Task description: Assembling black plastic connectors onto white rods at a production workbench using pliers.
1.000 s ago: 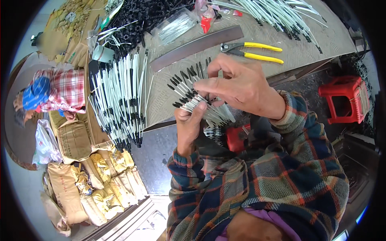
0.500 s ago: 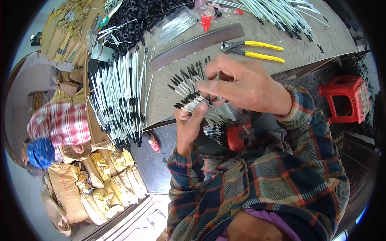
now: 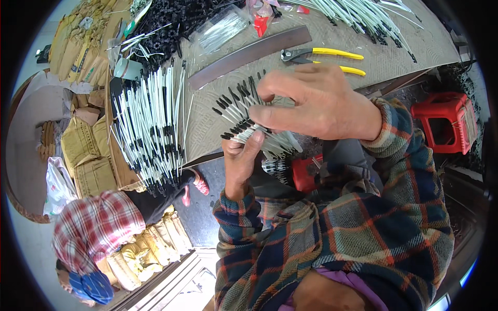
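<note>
Sticks (image 3: 236, 110) fan out near the edge of the table (image 3: 205, 122), gripped in our left hand (image 3: 240, 161), probably so each black tip is reachable; our right hand (image 3: 319, 106) curls over them, but we cannot tell whether its fingers pinch 1.

My feed shows me a grey table (image 3: 201, 123) with a curved brown strip (image 3: 251, 56) on it. Around that strip, I make out yellow-handled pliers (image 3: 337, 52) near its right end, a clear bag (image 3: 223, 32) just beyond, a black heap (image 3: 168, 25) beyond its left end, and white rods (image 3: 155, 111) to its left.
</note>
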Action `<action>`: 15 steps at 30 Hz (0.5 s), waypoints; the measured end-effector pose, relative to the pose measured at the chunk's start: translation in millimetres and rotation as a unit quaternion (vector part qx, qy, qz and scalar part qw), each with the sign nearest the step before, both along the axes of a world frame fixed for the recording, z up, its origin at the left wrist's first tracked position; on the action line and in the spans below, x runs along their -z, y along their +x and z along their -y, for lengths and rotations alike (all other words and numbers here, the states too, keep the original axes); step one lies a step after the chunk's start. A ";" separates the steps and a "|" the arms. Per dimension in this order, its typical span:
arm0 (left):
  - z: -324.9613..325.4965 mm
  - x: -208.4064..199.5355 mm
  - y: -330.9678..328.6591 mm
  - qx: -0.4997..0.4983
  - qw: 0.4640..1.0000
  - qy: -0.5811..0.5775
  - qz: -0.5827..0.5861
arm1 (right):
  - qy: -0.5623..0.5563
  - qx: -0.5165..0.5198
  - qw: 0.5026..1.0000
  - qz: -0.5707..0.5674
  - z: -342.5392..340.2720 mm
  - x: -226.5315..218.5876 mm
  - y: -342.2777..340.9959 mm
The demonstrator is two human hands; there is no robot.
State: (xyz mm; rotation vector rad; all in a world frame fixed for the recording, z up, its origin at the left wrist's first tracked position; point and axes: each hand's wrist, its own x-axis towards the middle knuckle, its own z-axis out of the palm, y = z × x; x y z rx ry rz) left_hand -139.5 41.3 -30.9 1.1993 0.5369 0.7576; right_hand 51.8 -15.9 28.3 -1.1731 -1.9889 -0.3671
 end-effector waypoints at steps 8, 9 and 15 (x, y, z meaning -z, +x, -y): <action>-9.5 2.4 5.3 -0.002 1.000 0.012 0.002 | -0.089 -0.063 0.989 -0.105 -13.7 8.1 2.9; -7.8 -1.8 6.5 -0.003 1.000 0.015 0.008 | -0.088 -0.064 0.988 -0.106 -12.8 6.8 3.0; 1.7 4.9 -5.0 0.016 0.999 0.042 0.002 | 0.021 -0.032 0.999 0.035 -0.3 -2.6 -1.9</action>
